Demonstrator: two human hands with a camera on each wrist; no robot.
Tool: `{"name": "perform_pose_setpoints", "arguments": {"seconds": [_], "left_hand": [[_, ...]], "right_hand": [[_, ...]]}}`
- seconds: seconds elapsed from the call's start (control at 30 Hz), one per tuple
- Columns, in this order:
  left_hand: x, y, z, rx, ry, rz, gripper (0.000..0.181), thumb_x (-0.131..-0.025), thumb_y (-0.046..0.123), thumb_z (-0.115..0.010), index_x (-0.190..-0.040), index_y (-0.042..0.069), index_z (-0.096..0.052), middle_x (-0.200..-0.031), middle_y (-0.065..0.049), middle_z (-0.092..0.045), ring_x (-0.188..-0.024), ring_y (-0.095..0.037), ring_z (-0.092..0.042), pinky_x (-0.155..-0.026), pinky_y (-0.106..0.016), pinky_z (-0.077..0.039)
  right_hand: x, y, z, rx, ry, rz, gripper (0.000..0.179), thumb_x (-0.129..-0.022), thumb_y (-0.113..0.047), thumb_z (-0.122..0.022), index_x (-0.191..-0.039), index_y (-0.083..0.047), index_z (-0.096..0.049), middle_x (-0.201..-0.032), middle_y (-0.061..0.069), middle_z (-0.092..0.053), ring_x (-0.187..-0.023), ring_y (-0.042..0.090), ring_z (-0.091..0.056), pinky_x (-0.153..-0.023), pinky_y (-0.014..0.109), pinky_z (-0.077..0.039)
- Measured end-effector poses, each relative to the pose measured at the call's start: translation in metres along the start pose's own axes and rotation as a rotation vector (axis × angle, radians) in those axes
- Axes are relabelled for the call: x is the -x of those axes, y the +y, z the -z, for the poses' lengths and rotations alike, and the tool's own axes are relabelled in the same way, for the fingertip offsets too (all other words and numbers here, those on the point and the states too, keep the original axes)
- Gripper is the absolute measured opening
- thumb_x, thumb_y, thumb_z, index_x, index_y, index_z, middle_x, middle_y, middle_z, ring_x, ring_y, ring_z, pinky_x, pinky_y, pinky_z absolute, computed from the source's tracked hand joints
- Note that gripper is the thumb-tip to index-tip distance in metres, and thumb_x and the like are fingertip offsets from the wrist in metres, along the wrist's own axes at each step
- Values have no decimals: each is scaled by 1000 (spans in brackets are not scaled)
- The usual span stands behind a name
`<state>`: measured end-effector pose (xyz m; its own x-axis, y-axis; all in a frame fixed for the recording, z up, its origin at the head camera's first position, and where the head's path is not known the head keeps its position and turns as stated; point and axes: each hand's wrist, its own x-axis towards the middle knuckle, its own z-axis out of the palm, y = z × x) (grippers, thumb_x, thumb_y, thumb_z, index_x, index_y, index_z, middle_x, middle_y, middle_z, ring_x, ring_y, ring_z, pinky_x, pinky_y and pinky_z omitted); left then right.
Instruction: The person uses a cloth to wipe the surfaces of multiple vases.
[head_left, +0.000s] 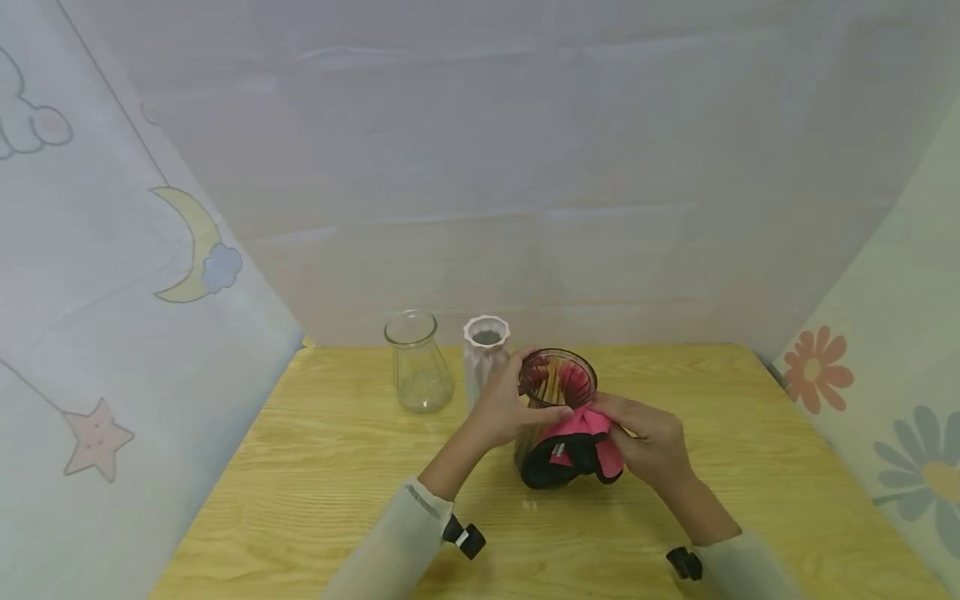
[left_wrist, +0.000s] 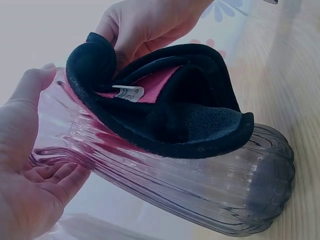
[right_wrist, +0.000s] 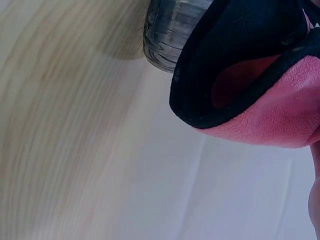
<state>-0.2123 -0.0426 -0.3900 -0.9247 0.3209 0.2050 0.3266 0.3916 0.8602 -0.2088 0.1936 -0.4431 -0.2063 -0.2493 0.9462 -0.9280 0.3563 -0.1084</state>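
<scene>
A tinted, ribbed glass vase [left_wrist: 215, 182] stands on the table, its dark round rim showing in the head view. My left hand [head_left: 501, 407] grips it around the neck, thumb near and fingers on the far side. A pink cloth with black edging and a dark underside [head_left: 581, 450] hangs in folds down the vase's near right side, a small white label [left_wrist: 129, 93] showing on it. My right hand [head_left: 654, 437] pinches this cloth close to the rim. In the right wrist view, the cloth [right_wrist: 270, 110] covers much of the vase, leaving its base visible.
A clear glass vase [head_left: 423, 379] stands at the back left of the wooden table [head_left: 337, 500]. Between it and the tinted vase is a white fluted vase [head_left: 483, 362], partly behind my left hand. Printed sheets [head_left: 480, 167] rise behind and on both sides of the table.
</scene>
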Motion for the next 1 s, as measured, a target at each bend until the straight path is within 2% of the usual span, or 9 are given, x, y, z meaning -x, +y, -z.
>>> {"name": "perform_pose_setpoints", "arguments": {"seconds": [0.3,0.5,0.73,0.9,1.0], "left_hand": [[28,-13,21,5,49,-60,95,-73,37,-91,-151,23,-39,-133,-5,-59,-122,-24,-58,-100,-47,-50],[42,-16,37,15,50,-66,97,-75,34,-90,-154,18,-37,-139,-7,-57,-128,-27,-55,-102,-52,-48],[52,-17,46,24,31,-75,102,-76,32,-89,-157,10,-32,-142,-10,-56,-130,-27,-55,-105,-51,-47],[57,-16,49,20,22,-76,102,-75,33,-89,-157,9,-32,-138,-8,-58,-125,-24,-58,-102,-48,-49],[60,-16,51,30,13,-100,102,-76,30,-89,-156,6,-32,-137,-9,-59,-123,-24,-60,-100,-46,-51]], "right_hand": [[-3,-20,-25,-43,-30,1,28,-104,-17,-57,-100,-1,-80,-99,14,-77,-98,20,-75,-91,19,-53],[-8,-31,-41,-82,-57,-5,28,-104,-15,-55,-100,-2,-79,-97,14,-77,-96,22,-75,-91,21,-54],[-14,-45,-42,-11,-163,-13,31,-107,-16,-49,-105,-9,-79,-100,8,-78,-91,24,-76,-86,23,-57],[-9,-51,-41,50,-262,-25,38,-108,-20,-44,-105,-7,-79,-99,7,-78,-88,25,-76,-78,29,-60],[-3,-54,-40,64,-314,-41,45,-109,-23,-39,-104,-4,-80,-99,8,-78,-87,24,-76,-75,29,-60]]}}
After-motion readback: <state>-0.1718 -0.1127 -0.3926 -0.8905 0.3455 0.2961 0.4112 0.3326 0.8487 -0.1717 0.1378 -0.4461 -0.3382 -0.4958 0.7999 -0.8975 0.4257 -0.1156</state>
